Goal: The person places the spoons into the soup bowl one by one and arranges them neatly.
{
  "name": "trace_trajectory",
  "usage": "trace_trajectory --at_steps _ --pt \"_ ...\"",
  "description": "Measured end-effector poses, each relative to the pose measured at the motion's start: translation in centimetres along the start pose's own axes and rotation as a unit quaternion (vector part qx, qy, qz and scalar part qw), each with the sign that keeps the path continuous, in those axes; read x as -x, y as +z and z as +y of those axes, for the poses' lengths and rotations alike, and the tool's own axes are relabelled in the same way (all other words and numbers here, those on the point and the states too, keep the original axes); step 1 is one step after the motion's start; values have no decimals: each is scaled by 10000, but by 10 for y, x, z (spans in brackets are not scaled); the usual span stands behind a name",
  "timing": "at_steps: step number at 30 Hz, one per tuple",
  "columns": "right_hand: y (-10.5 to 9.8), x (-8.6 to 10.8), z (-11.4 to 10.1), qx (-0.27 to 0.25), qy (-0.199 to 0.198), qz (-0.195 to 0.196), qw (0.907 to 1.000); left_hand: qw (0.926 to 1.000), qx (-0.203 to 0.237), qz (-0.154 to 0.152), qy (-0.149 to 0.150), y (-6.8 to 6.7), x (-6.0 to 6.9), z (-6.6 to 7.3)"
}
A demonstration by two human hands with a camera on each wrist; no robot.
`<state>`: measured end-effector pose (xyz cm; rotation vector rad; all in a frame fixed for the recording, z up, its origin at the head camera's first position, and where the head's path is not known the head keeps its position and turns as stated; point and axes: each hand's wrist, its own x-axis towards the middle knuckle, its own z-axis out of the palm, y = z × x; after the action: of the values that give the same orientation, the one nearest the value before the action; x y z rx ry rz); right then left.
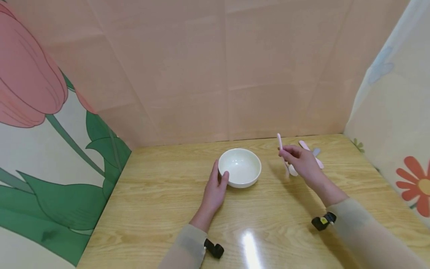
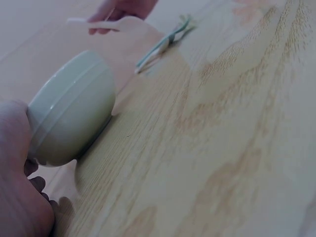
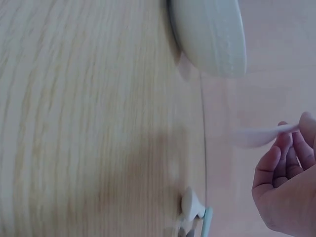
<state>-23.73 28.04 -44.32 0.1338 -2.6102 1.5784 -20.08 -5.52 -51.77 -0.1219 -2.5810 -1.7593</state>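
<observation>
A white bowl (image 1: 240,168) stands upright on the wooden table, its inside bare. At its left side my left hand (image 1: 215,188) holds it, thumb at the rim and fingers along the outer wall. In the left wrist view the left hand (image 2: 19,173) lies against the side of the bowl (image 2: 74,108). My right hand (image 1: 302,162) pinches a pale pink spoon (image 1: 280,142) by its handle, above the table to the right of the bowl. The right wrist view shows the spoon's (image 3: 256,137) broad end pointing away from the fingers, apart from the bowl.
Beneath and behind the right hand lie several small utensils: a white spoon (image 1: 293,171), a pink-handled piece (image 1: 318,163) and a grey-blue piece (image 1: 316,151). A pinkish cloth wall (image 1: 225,93) rises at the table's (image 1: 161,201) back edge. Printed flower sheets flank both sides.
</observation>
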Motion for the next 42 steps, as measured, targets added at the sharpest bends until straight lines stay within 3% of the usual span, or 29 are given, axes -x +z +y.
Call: trace_trajectory --at_steps 8,19,34,42 --pt "4 -5 -7 -408 27 -23 9992 10000 -6 -42 7 1 0 2" --pt "20 -5 -31 -882 -26 -56 9961 10000 -36 -4 61 0 0 4" --pt "56 -13 -57 -1080 63 -210 9939 10000 -50 -8 55 1 -2 1" --pt "79 -23 -57 -954 -255 -170 9950 10000 -39 3 12 2 -1 1"
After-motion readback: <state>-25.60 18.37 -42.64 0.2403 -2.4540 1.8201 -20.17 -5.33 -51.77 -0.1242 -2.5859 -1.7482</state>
